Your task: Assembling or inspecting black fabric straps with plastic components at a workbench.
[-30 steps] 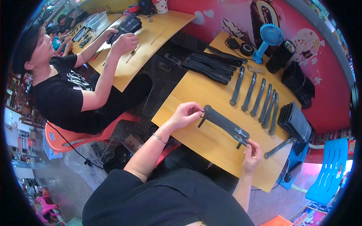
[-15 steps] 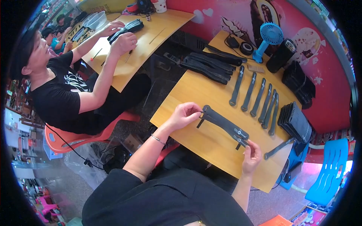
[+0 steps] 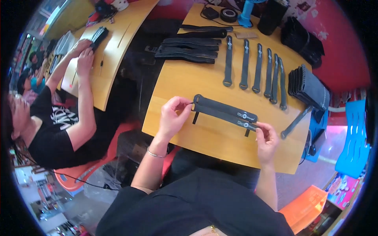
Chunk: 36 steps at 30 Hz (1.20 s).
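Note:
Stretched between my hands is a dark grey fabric strap (image 3: 220, 115) with a white printed label near its right end. My left hand (image 3: 172, 117) pinches its left end, and my right hand (image 3: 267, 142) pinches its right end between thumb and fingers. Just beyond it, almost parallel, runs a second grey strap (image 3: 225, 107) with a ring at its left end and a similar label. Two short black strips, a left one (image 3: 195, 118) and a right one (image 3: 247, 132), poke out toward me from under the straps.
Similar straps (image 3: 228, 63) lie in a row on the wooden table (image 3: 169, 84). Bundled dark strips (image 3: 189, 50) sit far left; folded grey fabric (image 3: 311, 88) and one strap (image 3: 295, 124) lie right. Behind are tape (image 3: 228, 15) and a fan (image 3: 246, 15). A co-worker (image 3: 59, 118) sits left.
The view has shifted. The two straps, overlapping before, now lie apart side by side, the held one nearer me. Both hands keep their pinch.

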Each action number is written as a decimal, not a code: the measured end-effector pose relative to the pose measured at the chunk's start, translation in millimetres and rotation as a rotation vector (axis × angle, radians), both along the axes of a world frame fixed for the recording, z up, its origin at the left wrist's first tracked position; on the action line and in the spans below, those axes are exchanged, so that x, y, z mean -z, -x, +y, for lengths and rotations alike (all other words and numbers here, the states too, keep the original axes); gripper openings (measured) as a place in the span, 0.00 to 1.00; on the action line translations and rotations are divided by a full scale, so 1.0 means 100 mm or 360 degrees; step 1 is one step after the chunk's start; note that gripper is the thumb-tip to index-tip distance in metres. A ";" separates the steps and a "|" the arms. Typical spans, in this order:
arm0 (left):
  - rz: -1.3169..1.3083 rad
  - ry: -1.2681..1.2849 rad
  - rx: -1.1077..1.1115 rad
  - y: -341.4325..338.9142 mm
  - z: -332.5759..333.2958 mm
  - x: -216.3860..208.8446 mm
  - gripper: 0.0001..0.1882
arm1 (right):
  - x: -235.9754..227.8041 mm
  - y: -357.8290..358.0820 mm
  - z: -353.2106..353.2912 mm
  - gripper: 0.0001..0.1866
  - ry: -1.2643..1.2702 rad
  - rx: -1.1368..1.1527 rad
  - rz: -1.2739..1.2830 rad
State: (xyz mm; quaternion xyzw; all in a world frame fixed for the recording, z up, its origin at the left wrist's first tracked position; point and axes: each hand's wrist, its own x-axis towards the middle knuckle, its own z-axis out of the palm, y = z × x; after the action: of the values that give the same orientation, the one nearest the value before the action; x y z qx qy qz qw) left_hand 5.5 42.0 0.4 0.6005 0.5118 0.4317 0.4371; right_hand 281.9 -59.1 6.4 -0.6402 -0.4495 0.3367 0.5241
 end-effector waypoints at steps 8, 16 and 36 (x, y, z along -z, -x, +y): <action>0.0405 -0.0163 0.0007 -0.10 0.04 0.03 0.02 | 0.03 -0.06 0.03 0.07 0.0053 -0.0034 -0.0091; 0.0343 -0.0118 -0.0040 -0.16 0.11 0.01 0.05 | 0.10 -0.07 0.05 0.09 0.0087 0.0029 -0.0017; 0.0556 -0.0294 -0.0079 -0.21 0.11 0.04 0.06 | 0.12 -0.05 0.10 0.06 0.0095 0.0055 0.0235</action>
State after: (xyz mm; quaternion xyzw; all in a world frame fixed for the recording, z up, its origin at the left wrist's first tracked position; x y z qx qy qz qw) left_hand 26.7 53.3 -3.6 0.6912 0.5526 0.3768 0.2739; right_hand 286.4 -48.9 -5.9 -0.6367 -0.3883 0.3872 0.5421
